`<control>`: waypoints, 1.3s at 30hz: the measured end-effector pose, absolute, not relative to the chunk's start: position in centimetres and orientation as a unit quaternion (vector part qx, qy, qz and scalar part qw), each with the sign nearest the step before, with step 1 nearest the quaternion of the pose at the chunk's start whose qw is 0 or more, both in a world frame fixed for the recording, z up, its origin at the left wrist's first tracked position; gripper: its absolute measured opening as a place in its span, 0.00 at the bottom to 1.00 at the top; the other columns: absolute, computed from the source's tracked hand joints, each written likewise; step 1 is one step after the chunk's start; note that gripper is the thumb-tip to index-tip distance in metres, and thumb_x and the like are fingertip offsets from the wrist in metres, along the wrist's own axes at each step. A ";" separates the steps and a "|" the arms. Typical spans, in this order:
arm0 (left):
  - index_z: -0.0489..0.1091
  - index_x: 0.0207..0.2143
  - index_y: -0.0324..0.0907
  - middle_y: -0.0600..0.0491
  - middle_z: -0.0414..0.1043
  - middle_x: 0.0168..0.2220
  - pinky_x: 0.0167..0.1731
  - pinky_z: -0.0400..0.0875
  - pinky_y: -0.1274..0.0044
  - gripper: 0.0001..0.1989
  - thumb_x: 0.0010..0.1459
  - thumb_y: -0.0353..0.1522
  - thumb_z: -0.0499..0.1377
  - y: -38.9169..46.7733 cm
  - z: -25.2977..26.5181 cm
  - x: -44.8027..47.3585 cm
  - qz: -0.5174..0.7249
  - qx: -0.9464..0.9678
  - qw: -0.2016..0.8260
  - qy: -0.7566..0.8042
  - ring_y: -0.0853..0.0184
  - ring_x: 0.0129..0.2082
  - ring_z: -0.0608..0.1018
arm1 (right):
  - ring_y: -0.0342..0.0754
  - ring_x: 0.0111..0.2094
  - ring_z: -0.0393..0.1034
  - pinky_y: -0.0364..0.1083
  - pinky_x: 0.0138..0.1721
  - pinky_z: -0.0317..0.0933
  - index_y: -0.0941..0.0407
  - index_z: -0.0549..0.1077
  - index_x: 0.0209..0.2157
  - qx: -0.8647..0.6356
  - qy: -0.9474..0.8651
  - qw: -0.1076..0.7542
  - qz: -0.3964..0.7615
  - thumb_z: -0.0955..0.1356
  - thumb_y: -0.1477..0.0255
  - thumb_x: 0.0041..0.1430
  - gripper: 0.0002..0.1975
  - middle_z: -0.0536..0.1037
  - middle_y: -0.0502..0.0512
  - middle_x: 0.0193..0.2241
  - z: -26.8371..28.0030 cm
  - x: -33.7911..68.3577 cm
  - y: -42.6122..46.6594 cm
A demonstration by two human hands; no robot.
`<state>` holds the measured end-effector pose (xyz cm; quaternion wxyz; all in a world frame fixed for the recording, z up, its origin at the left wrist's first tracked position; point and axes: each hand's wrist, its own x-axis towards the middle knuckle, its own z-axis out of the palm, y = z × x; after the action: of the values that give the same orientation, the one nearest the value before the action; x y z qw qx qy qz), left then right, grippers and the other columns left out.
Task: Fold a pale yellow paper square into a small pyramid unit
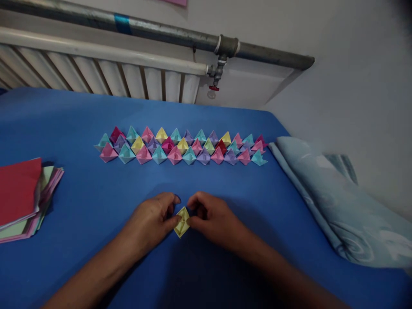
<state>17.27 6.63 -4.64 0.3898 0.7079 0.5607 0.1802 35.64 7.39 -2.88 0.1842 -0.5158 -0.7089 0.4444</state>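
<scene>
Between my two hands is a small folded piece of yellow paper (pixel 182 226), diamond-shaped from above with creases showing inside. My left hand (pixel 157 213) pinches its left side, the thumb on the paper and the fingers curled. On the opposite side my right hand (pixel 210 216) grips it with thumb and bent fingers. Just beyond the hands, several folded paper boats (pixel 174 154) in pink, teal, purple, yellow and red stand close together in three rows on the blue surface (pixel 106 193).
At the left lies a stack of coloured paper (pixel 19 189) with a red sheet on top. A folded light-blue patterned cloth (pixel 341 206) rests along the right edge. Behind the surface are a white radiator (pixel 128 79), a metal pipe (pixel 174 36) and a red-handled valve (pixel 214 88).
</scene>
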 end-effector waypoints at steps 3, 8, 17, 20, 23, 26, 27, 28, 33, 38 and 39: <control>0.69 0.37 0.44 0.60 0.65 0.25 0.24 0.61 0.80 0.08 0.53 0.33 0.57 6.6 -4.7 17.2 0.181 0.716 0.379 0.557 0.72 0.24 0.68 | 0.40 0.25 0.60 0.40 0.27 0.52 0.55 0.69 0.32 -0.520 -0.729 0.177 0.408 0.68 0.79 0.49 0.07 0.68 0.45 0.24 -3.0 35.6 7.0; 0.69 0.37 0.44 0.59 0.66 0.26 0.25 0.60 0.79 0.08 0.53 0.32 0.56 6.8 -4.1 17.3 0.137 0.724 0.371 0.564 0.71 0.25 0.68 | 0.40 0.27 0.60 0.41 0.29 0.51 0.55 0.69 0.32 -0.532 -0.746 0.158 0.367 0.68 0.79 0.48 0.08 0.69 0.46 0.27 -3.0 35.0 7.0; 0.69 0.36 0.44 0.59 0.65 0.26 0.24 0.57 0.78 0.07 0.52 0.34 0.57 6.8 -3.9 17.7 0.117 0.721 0.362 0.580 0.70 0.24 0.67 | 0.40 0.29 0.61 0.41 0.31 0.51 0.55 0.68 0.30 -0.531 -0.740 0.142 0.388 0.68 0.80 0.46 0.09 0.69 0.46 0.29 -2.3 34.8 7.6; 0.69 0.40 0.45 0.59 0.66 0.26 0.24 0.59 0.78 0.11 0.54 0.36 0.56 6.6 -4.2 17.5 0.142 0.722 0.361 0.573 0.70 0.23 0.67 | 0.40 0.30 0.62 0.40 0.32 0.53 0.55 0.70 0.32 -0.514 -0.734 0.166 0.412 0.67 0.82 0.46 0.10 0.70 0.46 0.29 -2.5 35.2 7.5; 0.69 0.39 0.44 0.59 0.67 0.25 0.25 0.61 0.78 0.10 0.55 0.37 0.56 6.5 -4.2 17.5 0.155 0.721 0.375 0.562 0.70 0.24 0.69 | 0.40 0.28 0.61 0.40 0.31 0.52 0.56 0.70 0.32 -0.511 -0.737 0.179 0.406 0.66 0.83 0.47 0.10 0.69 0.45 0.28 -2.9 35.4 7.4; 0.69 0.33 0.43 0.57 0.68 0.27 0.27 0.61 0.78 0.07 0.57 0.36 0.54 6.5 -4.3 17.6 0.167 0.743 0.343 0.550 0.70 0.26 0.70 | 0.40 0.27 0.61 0.40 0.30 0.51 0.56 0.70 0.30 -0.506 -0.754 0.181 0.378 0.65 0.82 0.51 0.07 0.69 0.45 0.26 -3.3 35.2 7.2; 0.68 0.31 0.43 0.57 0.68 0.28 0.27 0.61 0.77 0.07 0.58 0.36 0.53 6.4 -4.4 17.7 0.170 0.753 0.326 0.546 0.70 0.26 0.71 | 0.40 0.28 0.62 0.40 0.30 0.51 0.56 0.70 0.29 -0.505 -0.760 0.180 0.366 0.64 0.82 0.52 0.07 0.69 0.46 0.26 -3.5 35.1 7.2; 0.67 0.30 0.43 0.56 0.69 0.28 0.28 0.61 0.77 0.07 0.59 0.34 0.52 6.4 -4.5 17.7 0.172 0.762 0.309 0.542 0.69 0.27 0.71 | 0.40 0.28 0.62 0.40 0.30 0.51 0.56 0.69 0.29 -0.505 -0.768 0.177 0.353 0.64 0.81 0.53 0.06 0.69 0.46 0.26 -3.6 35.1 7.1; 0.65 0.28 0.43 0.55 0.68 0.28 0.29 0.62 0.77 0.08 0.59 0.29 0.49 6.0 -5.0 18.1 0.177 0.784 0.260 0.535 0.69 0.28 0.72 | 0.41 0.27 0.60 0.42 0.29 0.49 0.57 0.67 0.27 -0.515 -0.798 0.146 0.276 0.63 0.79 0.56 0.06 0.68 0.48 0.25 -4.1 34.7 6.9; 0.64 0.28 0.43 0.55 0.68 0.27 0.27 0.62 0.77 0.09 0.60 0.32 0.49 5.9 -4.9 18.1 0.185 0.780 0.258 0.539 0.69 0.26 0.71 | 0.41 0.26 0.61 0.41 0.29 0.50 0.56 0.68 0.27 -0.515 -0.785 0.182 0.292 0.64 0.78 0.56 0.05 0.69 0.47 0.25 -4.2 34.8 6.9; 0.65 0.29 0.43 0.56 0.68 0.27 0.27 0.62 0.77 0.09 0.61 0.33 0.49 5.9 -4.9 18.0 0.191 0.777 0.268 0.536 0.70 0.26 0.71 | 0.41 0.26 0.61 0.41 0.29 0.50 0.56 0.68 0.28 -0.514 -0.778 0.193 0.305 0.64 0.78 0.55 0.04 0.69 0.47 0.25 -4.1 34.8 6.9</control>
<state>18.04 5.89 -4.87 0.2676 0.7774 0.5362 0.1912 34.84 6.89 -4.14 0.1933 -0.5139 -0.7783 0.3047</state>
